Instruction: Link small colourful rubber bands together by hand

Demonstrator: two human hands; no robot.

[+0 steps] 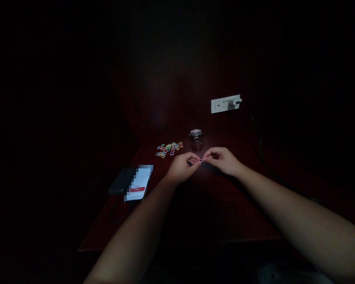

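Observation:
A small pink hair tie [201, 160] is pinched between my two hands over the table. My left hand [181, 167] grips its left side with thumb and fingertips. On the other side, the fingertips of my right hand [224, 160] are closed on it too. Just beyond my left hand lies a loose pile of small coloured hair ties [168, 147], in yellow, green, blue, pink and purple. A clear round jar [196, 138] with a lid stands behind my hands; its contents are too dark to tell.
A lit phone [140, 183] lies at the left of the dark red table [201, 213], against a dark block [121, 183] with a cable. A white socket panel [225, 104] with a plug in it is on the back wall. A dark cable [262, 152] runs down the right side.

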